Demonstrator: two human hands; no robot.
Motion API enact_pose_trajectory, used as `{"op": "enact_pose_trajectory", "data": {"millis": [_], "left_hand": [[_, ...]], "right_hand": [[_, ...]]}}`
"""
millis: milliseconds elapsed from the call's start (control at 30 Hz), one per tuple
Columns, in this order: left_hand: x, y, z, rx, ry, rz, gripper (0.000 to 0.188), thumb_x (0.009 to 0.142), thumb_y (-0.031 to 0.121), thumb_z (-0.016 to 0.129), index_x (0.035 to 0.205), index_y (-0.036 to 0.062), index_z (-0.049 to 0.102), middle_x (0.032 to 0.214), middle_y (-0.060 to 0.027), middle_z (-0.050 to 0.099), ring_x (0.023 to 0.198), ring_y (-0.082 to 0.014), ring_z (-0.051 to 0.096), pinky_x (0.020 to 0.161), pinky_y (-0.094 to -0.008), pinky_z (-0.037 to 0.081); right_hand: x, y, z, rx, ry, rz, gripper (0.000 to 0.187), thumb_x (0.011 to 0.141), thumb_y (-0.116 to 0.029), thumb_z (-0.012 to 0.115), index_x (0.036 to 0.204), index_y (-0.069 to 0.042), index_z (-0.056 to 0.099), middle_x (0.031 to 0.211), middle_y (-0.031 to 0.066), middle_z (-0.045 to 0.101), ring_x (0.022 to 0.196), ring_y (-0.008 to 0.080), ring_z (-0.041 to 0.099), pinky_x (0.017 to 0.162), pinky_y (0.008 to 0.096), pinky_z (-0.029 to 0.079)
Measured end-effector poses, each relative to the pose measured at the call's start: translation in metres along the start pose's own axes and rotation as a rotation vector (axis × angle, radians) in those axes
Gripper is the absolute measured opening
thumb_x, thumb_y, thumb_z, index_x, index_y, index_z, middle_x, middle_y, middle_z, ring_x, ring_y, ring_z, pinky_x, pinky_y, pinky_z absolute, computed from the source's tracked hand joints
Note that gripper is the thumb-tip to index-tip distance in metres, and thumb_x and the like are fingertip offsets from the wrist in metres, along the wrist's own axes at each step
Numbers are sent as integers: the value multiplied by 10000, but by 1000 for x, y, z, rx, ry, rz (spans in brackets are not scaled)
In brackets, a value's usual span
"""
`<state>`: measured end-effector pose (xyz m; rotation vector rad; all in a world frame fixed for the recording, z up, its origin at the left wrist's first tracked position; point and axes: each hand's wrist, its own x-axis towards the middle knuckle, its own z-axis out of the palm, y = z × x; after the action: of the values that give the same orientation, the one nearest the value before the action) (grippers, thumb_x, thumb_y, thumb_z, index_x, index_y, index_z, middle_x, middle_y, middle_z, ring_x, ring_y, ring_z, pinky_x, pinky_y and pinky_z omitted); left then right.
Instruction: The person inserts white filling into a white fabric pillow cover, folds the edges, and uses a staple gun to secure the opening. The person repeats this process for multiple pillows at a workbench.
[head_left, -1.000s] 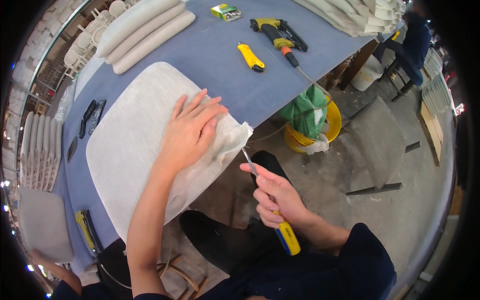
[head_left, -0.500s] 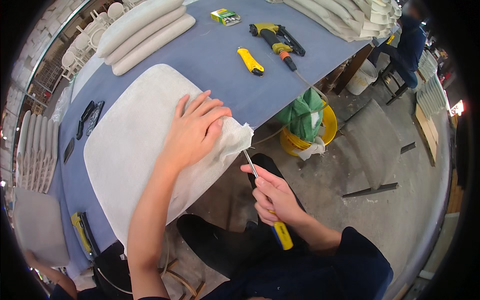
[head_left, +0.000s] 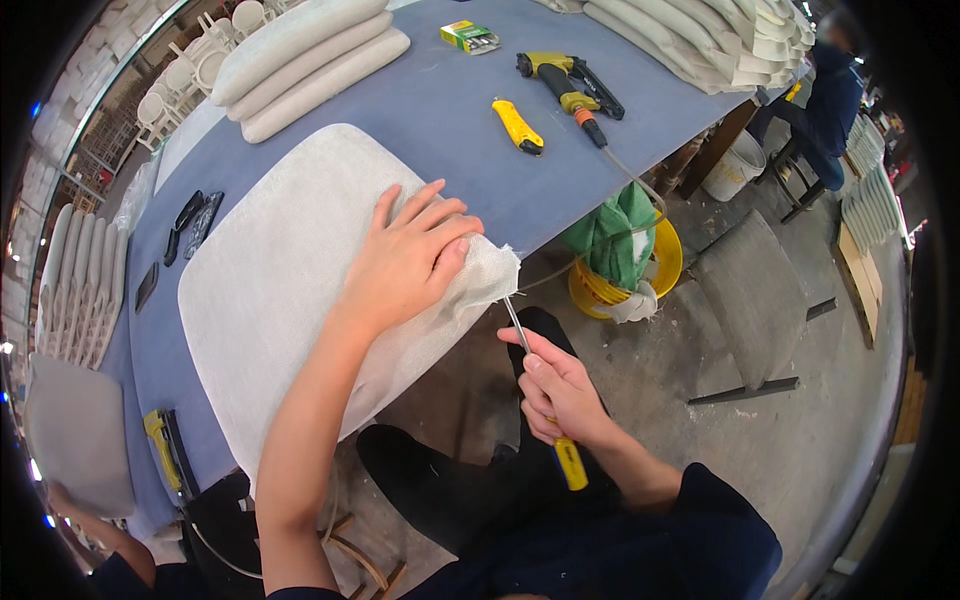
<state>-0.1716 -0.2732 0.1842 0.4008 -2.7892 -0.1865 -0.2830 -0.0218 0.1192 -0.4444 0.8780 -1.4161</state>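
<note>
A pale fabric-covered seat pad (head_left: 268, 250) lies on the blue-topped table, one corner jutting past the near edge. My left hand (head_left: 408, 255) rests on it close to that corner, fingers stretched out over the cloth. Frayed, loose cloth (head_left: 492, 272) bunches at the corner. My right hand (head_left: 562, 388) is wrapped round a screwdriver with a yellow handle (head_left: 571, 467). Its metal shaft points up at the corner, and the tip meets the cloth's underside or lies just below it; which one I cannot tell.
On the table (head_left: 430, 130) lie a yellow utility knife (head_left: 518, 127), a staple gun (head_left: 572, 88) with a hose, a small box (head_left: 470, 38) and stacked pads (head_left: 315, 70). A yellow bucket (head_left: 668, 262) stands below. Another person's arm (head_left: 95, 525) touches a pad at left.
The whole view has shifted slightly, so the table and its things sit a little farther right. Both hands keep nearly the same place against the pad's corner.
</note>
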Motion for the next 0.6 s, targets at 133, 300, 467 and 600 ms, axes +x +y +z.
{"op": "enact_pose_trajectory", "data": {"millis": [133, 300, 467, 600], "left_hand": [[2, -2, 2, -12, 10, 2, 299, 1041, 235, 519, 1226, 136, 732, 1348, -69, 673, 1481, -310, 474, 1268, -598, 234], [-1, -3, 4, -15, 36, 22, 323, 1057, 236, 507, 1268, 147, 734, 1397, -64, 674, 1502, -300, 458, 1278, -590, 224], [1, 4, 3, -86, 28, 16, 344, 1058, 190, 494, 1296, 153, 740, 1463, -63, 662, 1523, -297, 443, 1302, -559, 183], [-1, 2, -5, -58, -24, 18, 329, 1042, 173, 519, 1270, 179, 757, 1447, -59, 676, 1511, -301, 464, 1300, -562, 190]], "right_hand": [[-10, -29, -6, -85, -39, 122, 444, 1169, -203, 381, 1598, -99, 429, 593, -42, 361, 363, 67, 352, 341, 250, 346], [2, -26, 9, 44, 2, 65, 434, 1167, -220, 405, 1582, -96, 449, 592, -35, 355, 361, 79, 367, 340, 262, 347], [8, 13, 12, 27, 45, -82, 430, 1174, -241, 417, 1580, -101, 440, 585, -21, 358, 356, 94, 360, 343, 273, 346], [-5, -22, 8, 82, -32, 76, 432, 1169, -222, 410, 1579, -92, 447, 610, -26, 377, 367, 81, 362, 349, 258, 344]]}}
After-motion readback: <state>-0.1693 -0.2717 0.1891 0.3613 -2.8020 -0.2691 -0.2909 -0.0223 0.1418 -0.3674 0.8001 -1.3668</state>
